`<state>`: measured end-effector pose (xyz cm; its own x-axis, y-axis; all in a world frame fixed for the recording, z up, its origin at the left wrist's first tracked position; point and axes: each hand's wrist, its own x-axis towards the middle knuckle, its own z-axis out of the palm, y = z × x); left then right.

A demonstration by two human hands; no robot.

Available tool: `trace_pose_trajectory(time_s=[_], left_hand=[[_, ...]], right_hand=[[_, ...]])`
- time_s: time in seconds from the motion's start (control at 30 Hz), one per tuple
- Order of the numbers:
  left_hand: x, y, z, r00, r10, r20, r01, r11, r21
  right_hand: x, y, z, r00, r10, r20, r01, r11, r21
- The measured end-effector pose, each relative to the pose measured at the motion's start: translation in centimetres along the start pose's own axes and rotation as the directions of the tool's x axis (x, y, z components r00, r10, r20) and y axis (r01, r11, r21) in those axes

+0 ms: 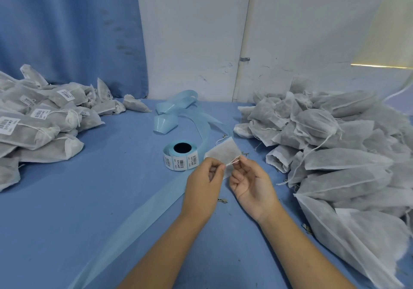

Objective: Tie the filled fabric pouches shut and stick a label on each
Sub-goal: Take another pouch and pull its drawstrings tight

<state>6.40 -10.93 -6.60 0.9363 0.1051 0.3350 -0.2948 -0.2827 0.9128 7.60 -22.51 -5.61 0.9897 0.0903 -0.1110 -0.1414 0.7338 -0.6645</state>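
Far left, labelled pouches [40,123] lie heaped on the surface [89,199]. Right of the label roll [181,156], the left hand [204,183] and right hand [250,181] each keep a pinching grip on the drawstring [232,162] of one filled pouch [223,152]. An uneven tug could snap the string or spill the dark filling. Far right, unlabelled pouches [335,150] are piled.

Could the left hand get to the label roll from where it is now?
Probably yes: the label roll stands just beyond the left hand with nothing between. But that hand pinches the drawstring of the pouch and must let go first.
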Motion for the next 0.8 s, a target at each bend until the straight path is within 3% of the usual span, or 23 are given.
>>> trace_pose_trajectory(time_s=[0.13,0.47,0.57,0.67,0.8], left_hand=[[-0.3,-0.2,-0.3,0.999,0.039,0.036,-0.044,0.991,0.129],[-0.3,0.1,-0.4,0.998,0.027,0.053,-0.033,0.994,0.108],[-0.3,-0.1,-0.5,0.997,0.052,0.064,-0.064,0.977,0.205],[-0.2,0.0,-0.9,0.978,0.193,0.083,-0.210,0.874,0.437],[0.2,0.1,-1.3,0.894,0.410,0.180,-0.445,0.767,0.463]], right_hand=[[-0.1,-0.1,0.0,0.997,0.027,0.072,-0.028,0.999,0.017],[-0.3,-0.1,0.1,0.998,0.025,0.057,-0.027,0.999,0.040],[-0.2,-0.2,-0.1,0.996,0.036,0.079,-0.040,0.998,0.039],[-0.2,-0.3,0.0,0.995,0.045,0.091,-0.050,0.997,0.060],[-0.5,-0.6,0.4,0.985,0.054,0.162,-0.073,0.991,0.115]])
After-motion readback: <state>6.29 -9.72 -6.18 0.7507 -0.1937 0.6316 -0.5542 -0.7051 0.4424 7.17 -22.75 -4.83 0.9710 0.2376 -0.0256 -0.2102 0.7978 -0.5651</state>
